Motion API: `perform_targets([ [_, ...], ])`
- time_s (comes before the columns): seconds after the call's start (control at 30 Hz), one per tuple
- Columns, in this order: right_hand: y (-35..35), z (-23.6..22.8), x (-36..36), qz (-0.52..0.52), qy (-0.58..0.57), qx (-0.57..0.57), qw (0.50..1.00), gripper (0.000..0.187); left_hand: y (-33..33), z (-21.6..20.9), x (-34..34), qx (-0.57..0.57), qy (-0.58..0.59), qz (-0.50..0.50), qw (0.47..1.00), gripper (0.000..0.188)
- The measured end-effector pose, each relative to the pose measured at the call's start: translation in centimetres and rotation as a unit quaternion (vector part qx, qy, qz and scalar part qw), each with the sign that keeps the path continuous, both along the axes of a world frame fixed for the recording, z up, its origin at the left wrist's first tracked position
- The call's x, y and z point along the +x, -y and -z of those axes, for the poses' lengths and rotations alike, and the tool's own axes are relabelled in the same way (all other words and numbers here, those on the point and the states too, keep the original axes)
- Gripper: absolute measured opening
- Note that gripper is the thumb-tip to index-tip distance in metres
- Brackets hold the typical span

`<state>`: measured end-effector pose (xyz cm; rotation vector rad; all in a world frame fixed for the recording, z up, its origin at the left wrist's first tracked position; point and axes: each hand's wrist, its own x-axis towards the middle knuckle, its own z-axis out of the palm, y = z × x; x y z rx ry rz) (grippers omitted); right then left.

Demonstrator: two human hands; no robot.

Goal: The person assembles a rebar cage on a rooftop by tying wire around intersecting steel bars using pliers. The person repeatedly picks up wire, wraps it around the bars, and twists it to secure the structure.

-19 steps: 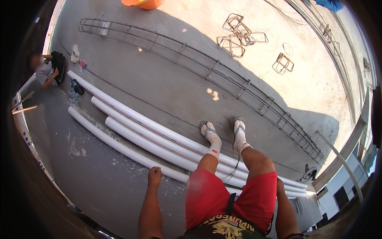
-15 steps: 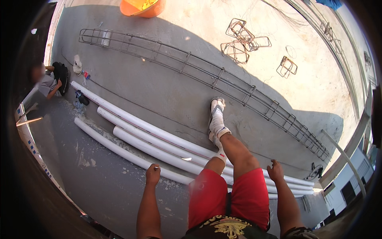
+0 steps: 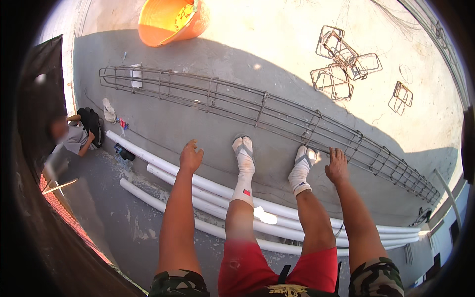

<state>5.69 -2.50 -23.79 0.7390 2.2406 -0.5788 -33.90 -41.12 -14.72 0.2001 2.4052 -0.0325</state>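
Observation:
My left hand (image 3: 191,157) is held out above the white pipes, fingers curled in; what it holds, if anything, is too small to make out. My right hand (image 3: 337,166) reaches forward, fingers stretched and parted, empty. In the picture its fingertips overlap the near edge of a long rebar cage (image 3: 262,110); I cannot tell whether they touch. The cage lies on the grey floor, running from far left to near right. Several long white pipes (image 3: 208,185) lie below my hands. My feet, in pale socks and flip-flops, stand between the pipes and the cage.
An orange tub (image 3: 153,24) with yellow contents stands at the far left. Bent rebar stirrups (image 3: 341,64) are piled in the sunlit far area, with a smaller stirrup group (image 3: 401,97) to their right. At left, a person (image 3: 81,133) sits near the pipe ends.
Both my hands have moved forward, and the right has gone from curled to spread. One foot was ahead before; now both stand beyond the pipes. A small pale object showed at my left fist earlier.

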Motion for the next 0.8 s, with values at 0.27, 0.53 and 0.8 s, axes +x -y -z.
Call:
perform_targets([
  [0.27, -0.3, 4.4, -2.2, 0.086, 0.07, -0.08, 0.991, 0.038, -7.7, 10.8, -9.3, -0.014, -0.048, 0.051, 0.997, 0.048],
  [0.53, 0.7, 4.8, -1.2, 0.111, 0.021, 0.004, 0.994, 0.023, -8.4, 11.1, -9.6, -0.001, -0.022, 0.108, 0.994, 0.028],
  [0.8, -0.5, 0.5, -0.8, 0.1, -0.039, 0.012, 0.994, 0.023, -7.6, 8.9, -11.1, 0.084, -0.009, 0.125, 0.989, 0.034],
])
